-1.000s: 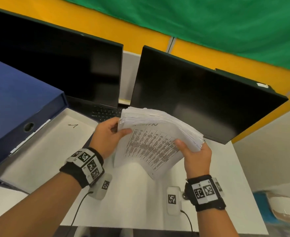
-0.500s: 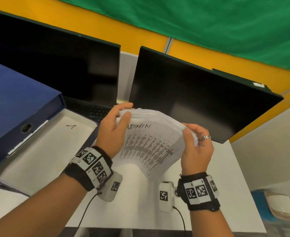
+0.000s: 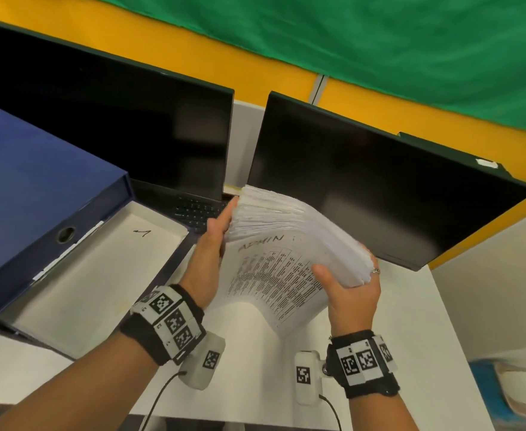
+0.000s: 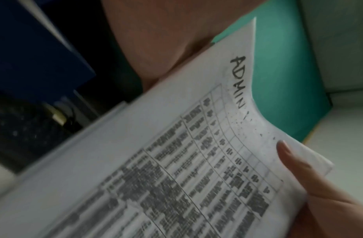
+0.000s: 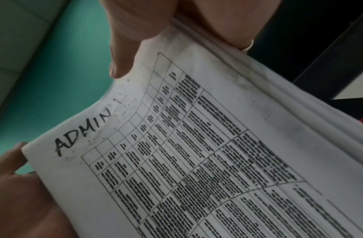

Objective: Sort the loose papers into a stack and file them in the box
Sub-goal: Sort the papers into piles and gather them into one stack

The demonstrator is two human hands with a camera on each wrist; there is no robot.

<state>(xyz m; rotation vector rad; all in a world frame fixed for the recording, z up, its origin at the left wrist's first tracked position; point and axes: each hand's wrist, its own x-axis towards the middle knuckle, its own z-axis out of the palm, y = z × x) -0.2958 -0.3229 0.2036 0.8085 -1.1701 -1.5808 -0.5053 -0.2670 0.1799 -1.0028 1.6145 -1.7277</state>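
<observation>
A thick stack of white papers (image 3: 280,231) is held up above the white desk, bent, with a printed table and the word "ADMIN" on its front sheet (image 5: 196,145). My right hand (image 3: 348,293) grips the stack's right edge, thumb (image 4: 288,157) on the front sheet and ringed fingers behind. My left hand (image 3: 215,247) lies flat with straight fingers against the stack's left edge. The blue file box (image 3: 84,275) lies open at the left, its white inside bare, its blue lid (image 3: 38,197) raised.
Two dark monitors (image 3: 364,194) stand close behind the stack, with a black keyboard (image 3: 193,209) below the left one. The white desk (image 3: 255,368) shows under my wrists and ends at the right. A green curtain hangs behind.
My left hand let go of the top corner and now lies flat along the left edge. My right hand slid down to grip the right edge with its thumb in front.
</observation>
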